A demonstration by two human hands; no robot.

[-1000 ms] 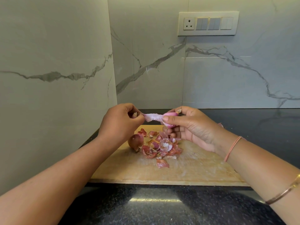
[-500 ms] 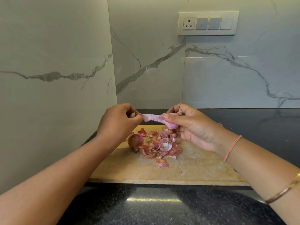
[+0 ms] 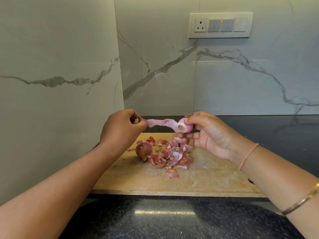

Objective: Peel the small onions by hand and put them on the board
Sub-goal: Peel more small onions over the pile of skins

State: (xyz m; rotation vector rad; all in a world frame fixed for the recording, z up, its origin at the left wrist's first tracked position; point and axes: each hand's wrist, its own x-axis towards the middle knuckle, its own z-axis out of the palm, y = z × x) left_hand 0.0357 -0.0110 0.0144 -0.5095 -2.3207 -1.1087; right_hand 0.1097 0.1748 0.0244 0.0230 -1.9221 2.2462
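Pulled farther apart since the earlier frame: left hand point(image 3: 120, 128) pinched on the skin strip point(image 3: 160, 123), right hand point(image 3: 210, 135) clamped on the onion point(image 3: 184, 127), held above the board point(image 3: 207, 180). Strip is stretched leftward from the onion, near level; a further leftward pull is judged needed.

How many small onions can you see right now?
2. A part-peeled onion in the right hand; an unpeeled onion on the board, left of the peel pile. A pale lump behind the right fingers may be a third.
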